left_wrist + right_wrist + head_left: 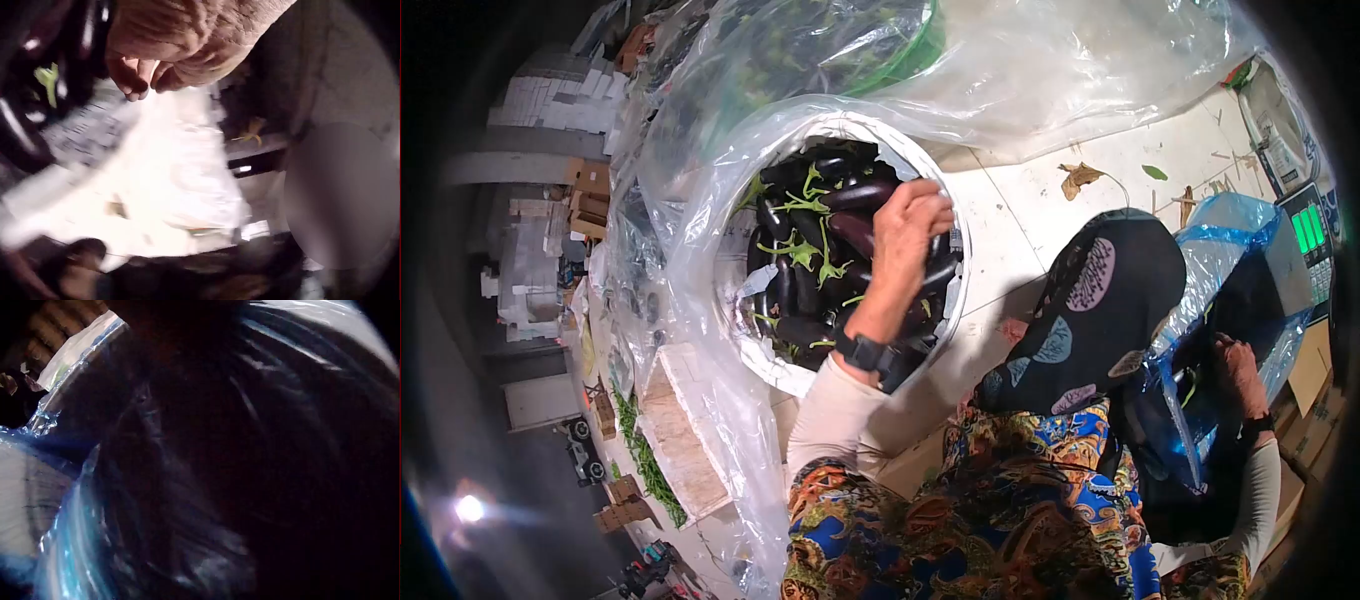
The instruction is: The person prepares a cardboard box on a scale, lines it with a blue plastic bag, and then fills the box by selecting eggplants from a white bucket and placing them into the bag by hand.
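Dark purple eggplants (805, 285) with green stems fill a round white basket (960, 235). Over its right side is my left hand (912, 232), wearing a black wristband. In the left wrist view, the fingers of that left hand (187, 40) hang loosely curled, nothing visible between them. My right hand (1242, 375) reaches into a blue plastic bag (1225, 225) at the right, where dark, glossy shapes lie. The right wrist view is very dark, showing mostly the bag's shiny folds (75, 537); I cannot tell what the right fingers hold.
A scale with a lit green display (1308, 230) stands at the far right. Clear plastic sheeting (1040, 70) surrounds the basket's far and left sides. Behind is a green tub (925, 45). A dry leaf (1082, 178) lies on the pale tiles. Cardboard boxes (1312, 425) stand at lower right.
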{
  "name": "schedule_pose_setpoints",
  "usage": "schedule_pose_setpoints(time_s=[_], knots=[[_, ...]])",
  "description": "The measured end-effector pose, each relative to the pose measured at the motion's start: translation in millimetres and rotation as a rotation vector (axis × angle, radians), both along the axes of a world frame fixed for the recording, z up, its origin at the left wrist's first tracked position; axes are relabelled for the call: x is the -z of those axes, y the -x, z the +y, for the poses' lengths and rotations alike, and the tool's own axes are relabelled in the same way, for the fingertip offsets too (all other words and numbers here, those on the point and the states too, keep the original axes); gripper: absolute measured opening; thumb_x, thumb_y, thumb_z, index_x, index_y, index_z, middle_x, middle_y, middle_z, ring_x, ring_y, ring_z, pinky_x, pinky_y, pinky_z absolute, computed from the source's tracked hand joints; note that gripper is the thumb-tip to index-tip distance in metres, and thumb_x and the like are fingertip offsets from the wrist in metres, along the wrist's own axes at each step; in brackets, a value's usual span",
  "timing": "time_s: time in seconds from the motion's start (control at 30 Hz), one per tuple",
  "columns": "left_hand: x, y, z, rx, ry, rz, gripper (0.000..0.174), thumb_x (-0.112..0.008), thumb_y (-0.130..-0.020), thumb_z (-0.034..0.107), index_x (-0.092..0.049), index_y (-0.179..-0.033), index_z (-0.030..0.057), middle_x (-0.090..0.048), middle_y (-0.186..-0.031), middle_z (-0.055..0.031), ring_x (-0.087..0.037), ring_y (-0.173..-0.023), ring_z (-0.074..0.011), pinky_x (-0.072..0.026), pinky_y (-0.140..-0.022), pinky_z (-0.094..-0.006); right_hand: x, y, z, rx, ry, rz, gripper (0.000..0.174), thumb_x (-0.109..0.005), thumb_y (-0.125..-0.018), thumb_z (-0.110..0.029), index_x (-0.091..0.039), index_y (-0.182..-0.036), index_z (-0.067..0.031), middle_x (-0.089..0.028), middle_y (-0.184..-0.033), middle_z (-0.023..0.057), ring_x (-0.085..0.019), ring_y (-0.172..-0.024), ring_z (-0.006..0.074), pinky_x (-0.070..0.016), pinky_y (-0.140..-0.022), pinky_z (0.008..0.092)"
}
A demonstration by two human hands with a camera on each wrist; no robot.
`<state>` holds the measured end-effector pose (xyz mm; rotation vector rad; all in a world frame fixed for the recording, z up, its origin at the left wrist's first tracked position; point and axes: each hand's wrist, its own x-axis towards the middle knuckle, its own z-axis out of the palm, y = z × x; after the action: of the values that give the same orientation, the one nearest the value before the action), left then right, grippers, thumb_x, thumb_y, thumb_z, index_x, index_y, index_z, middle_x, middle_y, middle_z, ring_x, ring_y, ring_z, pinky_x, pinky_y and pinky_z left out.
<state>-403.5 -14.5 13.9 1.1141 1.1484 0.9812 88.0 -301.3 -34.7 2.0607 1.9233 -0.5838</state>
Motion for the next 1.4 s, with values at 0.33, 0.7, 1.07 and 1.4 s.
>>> schedule_pose_setpoints(time_s=[0.33, 0.7, 1.07, 1.4], knots=[[219, 42, 62, 0.372, -0.605, 1.38, 0.026, -0.063, -0.072, 0.008, -0.069, -0.096, 0.0003, -0.058, -0.112, -0.0173, -0.047, -0.109, -0.0361, -0.042, -0.086, -0.0482, 13, 3, 11, 0.235, 0.117, -0.022, 0.033, -0.042, -0.096, -0.018, -0.059, -0.12, -0.004, -0.064, -0.107, 0.0242, -0.06, -0.096, 0.0437, -0.0485, -0.088, 0.0464], [236, 32, 112, 0.787, -0.502, 1.89, 0.044, -0.062, -0.078, 0.025, -0.063, -0.118, 0.008, -0.058, -0.123, -0.0116, -0.047, -0.116, -0.0271, -0.0347, -0.096, -0.0484, 0, 20, 16, 0.156, 0.101, -0.063, 0.03, -0.053, -0.083, -0.005, -0.065, -0.111, -0.003, -0.06, -0.124, 0.0164, -0.061, -0.102, 0.0382, -0.0498, -0.089, 0.0427], [194, 47, 123, 0.883, -0.527, 1.703, 0.041, -0.064, -0.075, 0.01, -0.062, -0.116, 0.0039, -0.059, -0.112, -0.0174, -0.055, -0.111, -0.0321, -0.0498, -0.085, -0.0465, 0, 18, 16, 0.138, 0.08, -0.017, 0.026, -0.049, -0.086, -0.007, -0.064, -0.106, -0.0042, -0.062, -0.118, 0.0169, -0.061, -0.096, 0.04, -0.0499, -0.085, 0.0461], [28, 183, 103, 0.023, -0.291, 0.8, 0.057, -0.078, -0.067, 0.008, -0.061, -0.121, 0.0043, -0.067, -0.111, -0.0161, -0.064, -0.101, -0.0237, -0.0494, -0.089, -0.0306, 10, 7, 9, 0.113, 0.034, -0.012, 0.028, -0.057, -0.083, -0.01, -0.065, -0.109, -0.0032, -0.062, -0.117, 0.0165, -0.061, -0.099, 0.0381, -0.0505, -0.087, 0.0429]])
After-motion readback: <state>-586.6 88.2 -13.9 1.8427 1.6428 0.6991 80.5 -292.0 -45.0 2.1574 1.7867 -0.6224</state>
